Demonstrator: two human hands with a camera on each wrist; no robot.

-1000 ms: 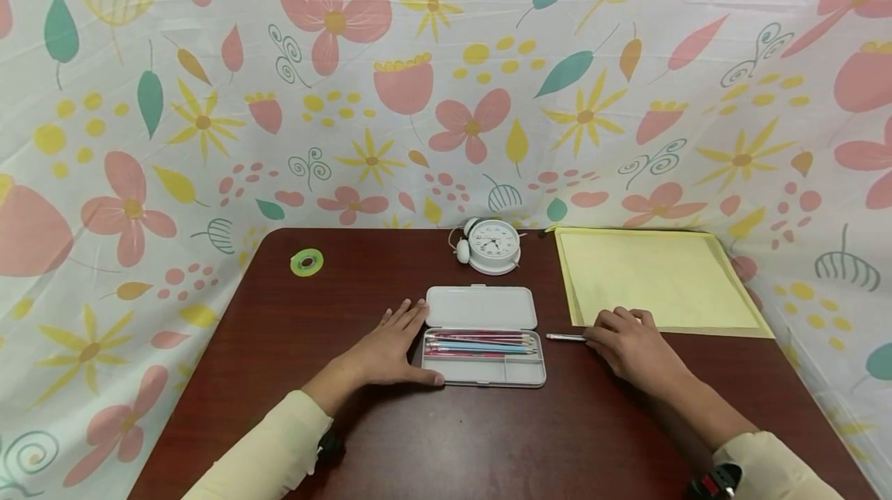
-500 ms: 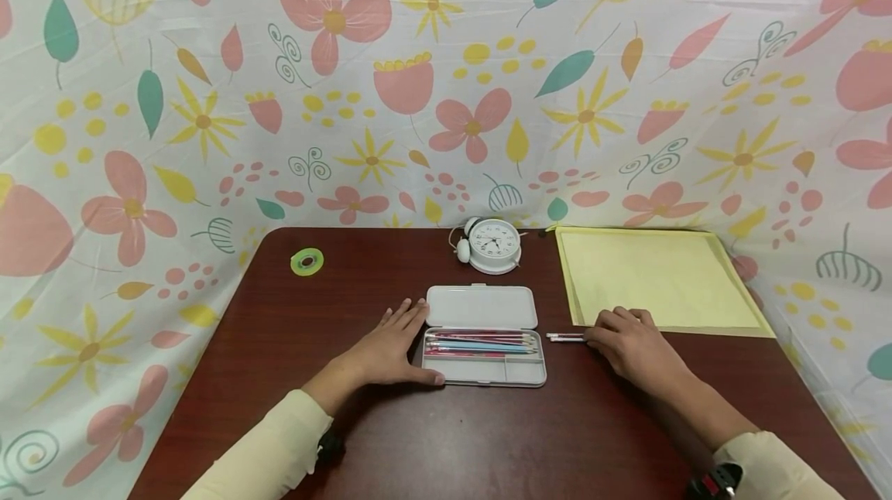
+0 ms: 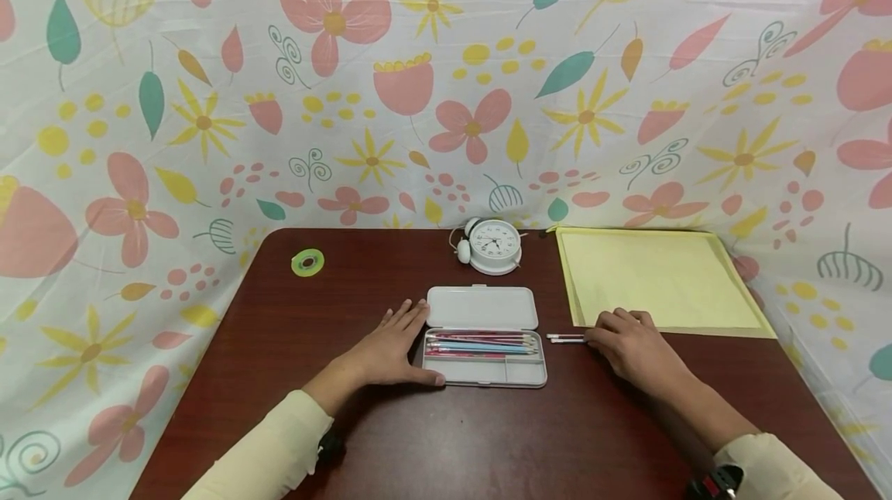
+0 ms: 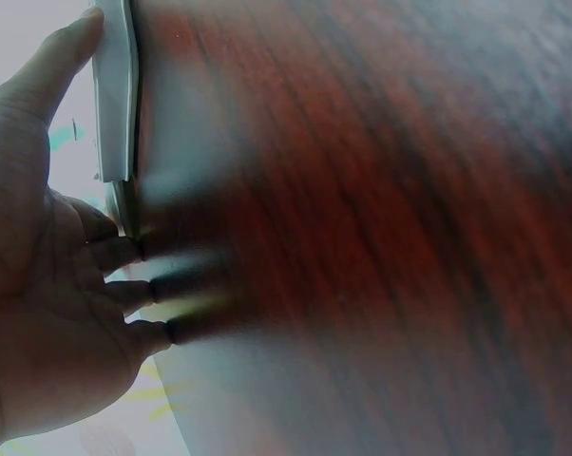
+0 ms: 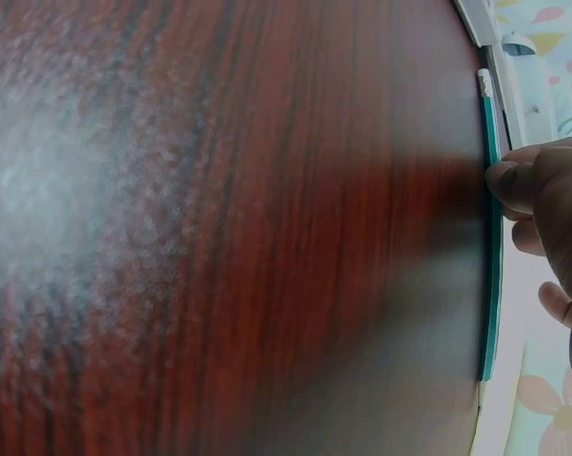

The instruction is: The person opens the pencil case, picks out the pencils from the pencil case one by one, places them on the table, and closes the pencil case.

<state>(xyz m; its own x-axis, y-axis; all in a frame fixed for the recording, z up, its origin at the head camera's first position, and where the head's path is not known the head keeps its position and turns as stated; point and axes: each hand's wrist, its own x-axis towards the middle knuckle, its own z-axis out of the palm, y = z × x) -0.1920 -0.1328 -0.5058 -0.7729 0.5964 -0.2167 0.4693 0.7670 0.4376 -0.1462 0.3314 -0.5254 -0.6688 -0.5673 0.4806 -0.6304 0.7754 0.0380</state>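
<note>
An open white pencil case (image 3: 465, 370) lies flat on the table, its lid (image 3: 481, 307) folded back. Several pink and blue pencils (image 3: 481, 347) fill its long rear compartment. At the case's left side rests my left hand (image 3: 382, 351), fingers outstretched and thumb on the front corner. My right hand (image 3: 634, 347) pinches a teal pencil (image 5: 490, 285) lying along the table to the right of the case. Two pale pencil ends (image 3: 566, 340) stick out leftward from under these fingers in the head view; the rest is hidden there.
A white alarm clock (image 3: 494, 246) stands behind the case. Yellow sheets or a folder (image 3: 662, 279) lie at the back right, close to the right hand. A green tape roll (image 3: 307, 262) is at the back left. Floral cloth (image 3: 418, 97) hangs behind the table (image 3: 446, 446).
Beside the right hand, the pencil ends have spread slightly, so two now show distinctly where they looked like one. Both hands have stayed in place.
</note>
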